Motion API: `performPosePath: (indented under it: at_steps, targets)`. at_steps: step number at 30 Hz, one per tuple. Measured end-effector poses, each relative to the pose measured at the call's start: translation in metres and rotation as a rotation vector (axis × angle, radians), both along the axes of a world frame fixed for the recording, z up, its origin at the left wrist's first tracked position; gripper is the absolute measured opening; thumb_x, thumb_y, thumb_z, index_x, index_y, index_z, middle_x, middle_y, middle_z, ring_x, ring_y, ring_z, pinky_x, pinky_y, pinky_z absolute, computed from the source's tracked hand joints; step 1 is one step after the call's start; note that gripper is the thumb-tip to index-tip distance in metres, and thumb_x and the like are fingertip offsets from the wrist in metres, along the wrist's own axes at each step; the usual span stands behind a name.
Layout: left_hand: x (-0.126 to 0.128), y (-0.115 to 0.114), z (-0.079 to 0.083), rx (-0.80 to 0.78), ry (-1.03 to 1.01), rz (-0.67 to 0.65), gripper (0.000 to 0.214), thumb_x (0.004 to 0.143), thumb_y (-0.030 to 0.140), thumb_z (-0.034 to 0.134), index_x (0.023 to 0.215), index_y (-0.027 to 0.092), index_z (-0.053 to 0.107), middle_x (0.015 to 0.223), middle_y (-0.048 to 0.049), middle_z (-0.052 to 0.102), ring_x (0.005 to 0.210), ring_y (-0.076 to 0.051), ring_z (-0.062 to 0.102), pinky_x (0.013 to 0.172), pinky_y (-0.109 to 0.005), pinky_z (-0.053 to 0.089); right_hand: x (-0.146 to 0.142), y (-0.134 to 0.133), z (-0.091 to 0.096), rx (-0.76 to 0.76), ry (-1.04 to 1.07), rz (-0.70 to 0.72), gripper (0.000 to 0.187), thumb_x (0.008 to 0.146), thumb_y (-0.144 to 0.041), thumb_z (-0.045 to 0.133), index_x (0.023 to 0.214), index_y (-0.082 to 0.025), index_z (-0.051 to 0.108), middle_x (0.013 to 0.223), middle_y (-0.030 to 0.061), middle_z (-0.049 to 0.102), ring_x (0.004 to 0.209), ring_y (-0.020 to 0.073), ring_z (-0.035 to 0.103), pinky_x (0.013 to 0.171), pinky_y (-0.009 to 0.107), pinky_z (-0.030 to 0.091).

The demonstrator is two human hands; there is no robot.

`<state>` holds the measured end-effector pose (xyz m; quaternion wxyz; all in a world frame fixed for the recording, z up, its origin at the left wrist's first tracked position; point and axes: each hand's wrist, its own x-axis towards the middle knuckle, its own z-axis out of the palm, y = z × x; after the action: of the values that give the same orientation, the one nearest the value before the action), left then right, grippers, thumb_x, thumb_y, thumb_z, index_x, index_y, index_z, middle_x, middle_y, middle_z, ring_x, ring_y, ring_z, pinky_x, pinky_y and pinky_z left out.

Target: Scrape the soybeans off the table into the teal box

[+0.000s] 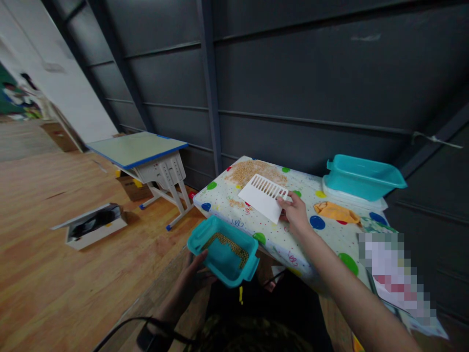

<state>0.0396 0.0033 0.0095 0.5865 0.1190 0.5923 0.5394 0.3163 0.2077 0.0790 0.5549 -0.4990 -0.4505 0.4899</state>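
My left hand [200, 271] grips the near left rim of a small teal tub [225, 266], held just off the table's front edge above my lap. Small round yellowish beans line part of its bottom. In my right hand [293, 209] is a white slotted card [262, 203], pinched at its right end with the row of slots facing away from me. Beyond the card, a spread of beans [249, 171] covers the far left of the table, and a smaller patch [236, 202] lies nearer. Fingers under the tub are hidden.
The table wears a balloon-print cloth [273, 244]. At its right stand a larger teal tub [366, 176] on a white lid, an orange cloth [336, 212] and a blurred packet [392, 274]. A desk [139, 146] and an open box [95, 226] are at left; a dark wall rises behind.
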Motion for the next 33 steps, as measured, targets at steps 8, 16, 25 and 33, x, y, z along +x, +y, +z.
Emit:
performPosePath:
  at_steps: [8, 16, 25, 33]
  targets:
    - [-0.001, 0.002, 0.0, -0.027, 0.018, 0.0, 0.083, 0.095, 0.044, 0.082, 0.168, 0.036, 0.042, 0.131, -0.0146, 0.079, 0.078, -0.027, 0.085, 0.082, -0.048, 0.072, -0.004, -0.02, -0.002, -0.035, 0.027, 0.091, 0.06, 0.06, -0.057, 0.091, 0.104, -0.027, 0.064, 0.069, -0.0017, 0.073, 0.053, 0.0204, 0.062, 0.042, 0.027, 0.046]
    - [0.001, 0.004, -0.004, -0.021, 0.013, 0.004, 0.079, 0.096, 0.046, 0.081, 0.165, 0.034, 0.044, 0.121, -0.0127, 0.079, 0.078, -0.027, 0.084, 0.078, -0.045, 0.071, 0.002, -0.041, -0.003, 0.023, 0.021, -0.067, 0.068, 0.061, -0.065, 0.092, 0.109, -0.024, 0.067, 0.07, 0.0009, 0.075, 0.057, 0.0229, 0.065, 0.046, 0.029, 0.048]
    - [0.004, 0.004, -0.002, -0.033, 0.001, 0.013, 0.074, 0.098, 0.04, 0.08, 0.162, 0.031, 0.045, 0.097, -0.0057, 0.078, 0.07, -0.026, 0.082, 0.075, -0.044, 0.07, 0.02, -0.089, -0.023, 0.06, -0.065, -0.216, 0.071, 0.071, -0.073, 0.088, 0.116, -0.021, 0.072, 0.073, 0.006, 0.079, 0.053, 0.0234, 0.064, 0.046, 0.031, 0.047]
    - [0.004, 0.005, 0.002, -0.049, -0.01, 0.014, 0.077, 0.1, 0.041, 0.077, 0.167, 0.031, 0.041, 0.098, -0.0043, 0.076, 0.072, -0.026, 0.081, 0.074, -0.041, 0.07, -0.003, -0.113, -0.026, 0.067, -0.037, -0.202, 0.069, 0.069, -0.076, 0.089, 0.11, -0.022, 0.072, 0.083, 0.0121, 0.085, 0.068, 0.0318, 0.077, 0.055, 0.036, 0.058]
